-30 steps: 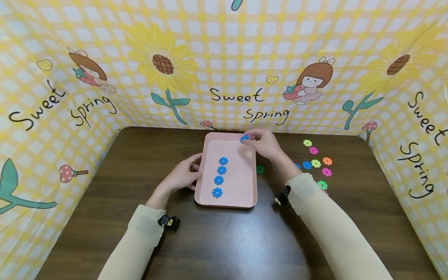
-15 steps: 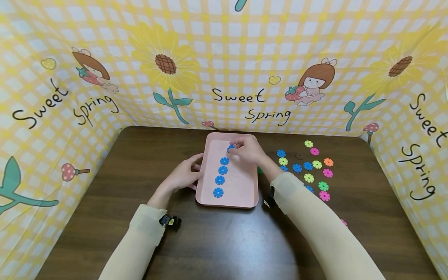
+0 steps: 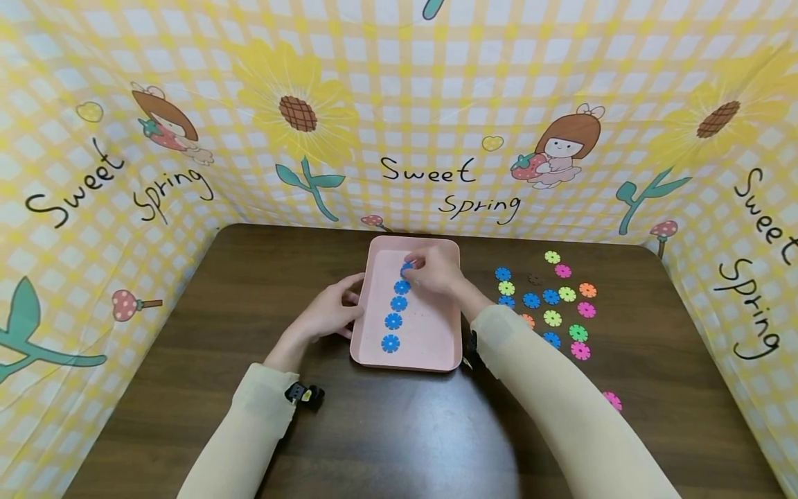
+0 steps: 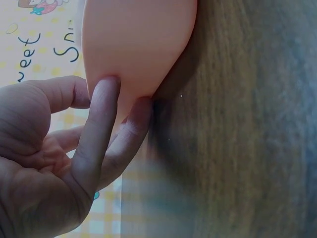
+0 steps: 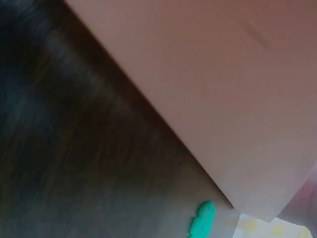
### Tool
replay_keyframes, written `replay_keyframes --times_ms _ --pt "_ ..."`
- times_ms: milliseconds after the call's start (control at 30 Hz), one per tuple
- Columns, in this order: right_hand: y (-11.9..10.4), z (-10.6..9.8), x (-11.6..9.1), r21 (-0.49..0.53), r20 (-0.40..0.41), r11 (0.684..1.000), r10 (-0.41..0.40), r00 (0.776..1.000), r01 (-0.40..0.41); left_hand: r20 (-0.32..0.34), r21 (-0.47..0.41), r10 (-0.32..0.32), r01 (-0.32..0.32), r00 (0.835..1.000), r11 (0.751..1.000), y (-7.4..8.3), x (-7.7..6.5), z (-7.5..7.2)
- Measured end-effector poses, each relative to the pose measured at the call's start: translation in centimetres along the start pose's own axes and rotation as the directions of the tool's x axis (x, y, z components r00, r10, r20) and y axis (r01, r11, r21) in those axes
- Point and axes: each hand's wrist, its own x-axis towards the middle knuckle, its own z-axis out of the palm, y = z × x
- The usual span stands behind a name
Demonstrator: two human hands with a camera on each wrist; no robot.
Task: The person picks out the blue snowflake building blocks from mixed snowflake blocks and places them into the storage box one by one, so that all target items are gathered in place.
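Observation:
A pink tray [image 3: 430, 339] lies on the table, and my left hand [image 3: 330, 308] grips its left side. In the left wrist view the thumb reaches over the rim while fingertips press the outer wall of the tray [image 4: 138, 39]. Over the tray's far part, my right hand [image 3: 433, 270] pinches a blue notched plastic disc [image 3: 406, 267], partly covered by the fingers. Just below it, several matching blue discs [image 3: 393, 321] form a column toward the near end. The right wrist view mostly shows the tray's outer wall [image 5: 223, 89].
Loose notched discs lie to the tray's right: blue [image 3: 531, 300], yellow [image 3: 552, 318], pink [image 3: 580, 351], orange [image 3: 587, 290], green [image 3: 578, 333] and brown [image 3: 534, 279]. A green disc [image 5: 202, 220] lies close beside the tray. Patterned cloth [image 3: 430, 125] hangs behind the table.
My right hand has moved left and slightly nearer with the blue disc, from the tray's far right corner to the column's far end. The left hand keeps its grip on the tray.

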Motion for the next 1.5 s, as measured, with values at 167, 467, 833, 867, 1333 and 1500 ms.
replay_keyframes --times_ms 167,467,833,867,1333,1500 --pt "-0.1 -0.5 -0.3 -0.076 0.007 0.997 -0.032 0.999 0.033 0.001 -0.002 0.000 0.000 1.000 1.000 0.0 0.0 0.0" --pt "-0.6 -3.8 -1.7 -0.085 -0.046 0.996 -0.016 0.999 0.012 0.007 -0.011 -0.008 0.008 1.000 1.000 -0.2 0.3 -0.1" --pt "3.2 -9.2 -4.5 -0.084 -0.125 0.996 0.000 0.992 -0.011 0.013 -0.005 0.004 -0.004 1.000 1.000 0.0 0.3 0.0" --pt "3.6 -9.6 -4.7 -0.080 -0.127 0.997 0.013 0.992 -0.023 0.013 -0.006 0.001 0.000 1.000 1.000 0.0 0.2 0.0" --pt "8.7 -12.1 -6.6 -0.112 -0.108 0.972 0.193 0.975 -0.205 0.021 -0.028 0.000 0.000 1.000 1.000 0.1 0.0 -0.2" --pt "9.7 -11.9 -7.1 -0.138 -0.091 0.950 0.269 0.959 -0.280 0.024 -0.033 0.001 0.000 1.000 0.999 0.0 0.0 -0.1"
